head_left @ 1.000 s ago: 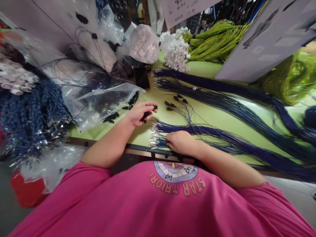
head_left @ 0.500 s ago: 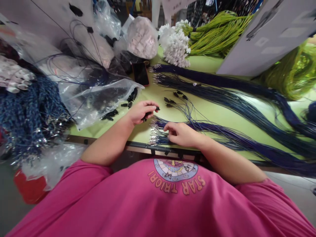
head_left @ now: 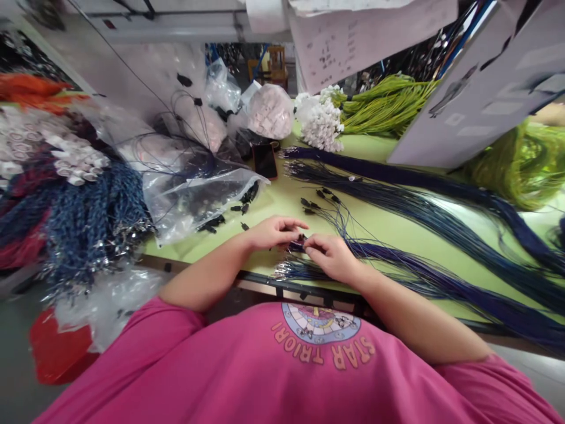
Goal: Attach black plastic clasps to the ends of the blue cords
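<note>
My left hand (head_left: 277, 232) is closed around small black connector housings, with a dark end (head_left: 302, 237) showing at its fingertips. Close beside it, my right hand (head_left: 332, 255) pinches what looks like a thin wire, though the fingers hide most of it. Both sets of fingertips nearly meet above a bundle of dark blue and purple wires (head_left: 397, 259) with bare metal ends at the left. Behind the right hand lie several wires with black connectors (head_left: 310, 204) on their ends. More loose black housings (head_left: 213, 224) lie left of my left hand.
A clear plastic bag (head_left: 194, 197) and a phone (head_left: 264, 161) lie beyond my left hand. Two more dark wire bundles (head_left: 379, 187) cross the green table (head_left: 282, 197). Farther back are yellow-green wires (head_left: 388, 106) with white connectors (head_left: 321, 121). Blue wires (head_left: 97, 218) hang at the left.
My two hands have come together at the wire ends; the left moved right, and the right has closed to a pinch. The camera view has tilted up a little.
</note>
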